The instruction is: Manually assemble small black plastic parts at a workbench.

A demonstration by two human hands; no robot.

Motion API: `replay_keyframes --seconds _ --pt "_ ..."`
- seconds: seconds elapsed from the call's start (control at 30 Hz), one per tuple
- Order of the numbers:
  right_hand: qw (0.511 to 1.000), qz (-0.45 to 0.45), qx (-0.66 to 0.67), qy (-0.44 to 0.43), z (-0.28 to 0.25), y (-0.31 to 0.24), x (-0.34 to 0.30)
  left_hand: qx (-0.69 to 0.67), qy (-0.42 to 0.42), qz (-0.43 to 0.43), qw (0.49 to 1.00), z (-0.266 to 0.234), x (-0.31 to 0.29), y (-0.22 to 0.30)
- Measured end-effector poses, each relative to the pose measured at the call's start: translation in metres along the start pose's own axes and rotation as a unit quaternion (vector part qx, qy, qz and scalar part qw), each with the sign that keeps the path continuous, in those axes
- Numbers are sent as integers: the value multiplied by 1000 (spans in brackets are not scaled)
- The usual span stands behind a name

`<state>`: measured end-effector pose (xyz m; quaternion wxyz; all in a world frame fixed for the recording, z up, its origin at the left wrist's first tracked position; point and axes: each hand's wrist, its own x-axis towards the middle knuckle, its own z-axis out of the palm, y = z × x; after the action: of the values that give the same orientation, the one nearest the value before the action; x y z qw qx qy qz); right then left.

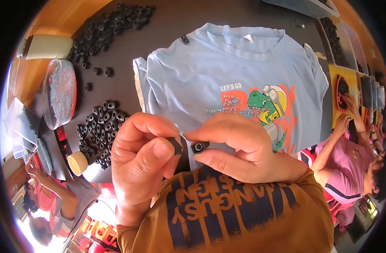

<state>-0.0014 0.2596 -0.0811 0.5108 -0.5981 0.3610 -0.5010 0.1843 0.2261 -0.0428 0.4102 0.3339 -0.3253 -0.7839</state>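
Observation:
Between the thumb and fingers of my left hand (138,154) is a small dark block-shaped part (175,146), mostly covered by the fingertips. My right hand (243,145) pinches a small black plastic part (199,146) with a round, light-rimmed opening. The two parts are close together but apart, held above my lap at the table's near edge. Beyond them a light blue T-shirt (180,80) lies spread on the dark table (167,21). Small shiny pieces (218,109) are scattered over its print, just past my right hand. Left of my left hand lies a heap of black plastic parts (100,130).
A larger black heap (104,31) lies at the far left. Nearby stand a clear round tub (60,95) of tiny pieces and a small yellow cup (77,163). One black clip-like piece (185,39) rests by the shirt's shoulder. People work at left (60,194) and right (344,162).

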Motion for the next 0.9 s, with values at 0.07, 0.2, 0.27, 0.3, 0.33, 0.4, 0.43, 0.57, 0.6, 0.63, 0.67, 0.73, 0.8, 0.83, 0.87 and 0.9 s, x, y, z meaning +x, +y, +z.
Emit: replay_keyframes --seconds 0.07,0.2,0.27,0.3,0.33,0.4,0.43,0.57,0.6,0.63,0.67,0.73,0.8,0.83,0.87,0.9 --pt "1000 -13 3 7 0 0 0 -4 8 -11 1000 4 -2 0" --pt "1000 -17 -2 11 -1 -1 -1 95 46 -1 994 10 -6 -2" --pt "1000 13 -3 21 -1 -3 -2 136 59 9 989 13 -6 -1" --pt "1000 14 -3 22 1 -3 -3 142 62 -4 988 14 -6 1" --pt "998 31 28 45 3 -4 -3 147 65 -17 987 15 -6 2" --pt "995 49 59 68 3 -4 -4 153 66 -12 986 13 -6 2" --pt "995 47 59 63 2 -2 -5 160 68 -5 985 13 -7 3" --pt "999 21 17 38 -1 -2 -3 169 63 7 984 12 -7 4" --pt "999 21 18 37 0 -1 -2 175 50 12 983 11 -6 3" --pt "999 8 9 40 0 0 -2 181 36 17 983 10 -6 3" --pt "999 -5 0 42 1 0 -2 181 37 17 983 9 -6 3" --pt "999 -14 -13 37 1 -1 0 205 20 14 978 7 -7 6" --pt "999 -24 -24 33 2 -1 0 210 18 15 977 6 -8 7" --pt "999 -26 -31 31 2 -1 -1 214 15 14 977 6 -8 8" --pt "999 -27 -37 28 2 0 -1 213 15 14 977 5 -8 9" --pt "999 -27 -37 29 3 0 -1 224 5 4 975 5 -8 11"
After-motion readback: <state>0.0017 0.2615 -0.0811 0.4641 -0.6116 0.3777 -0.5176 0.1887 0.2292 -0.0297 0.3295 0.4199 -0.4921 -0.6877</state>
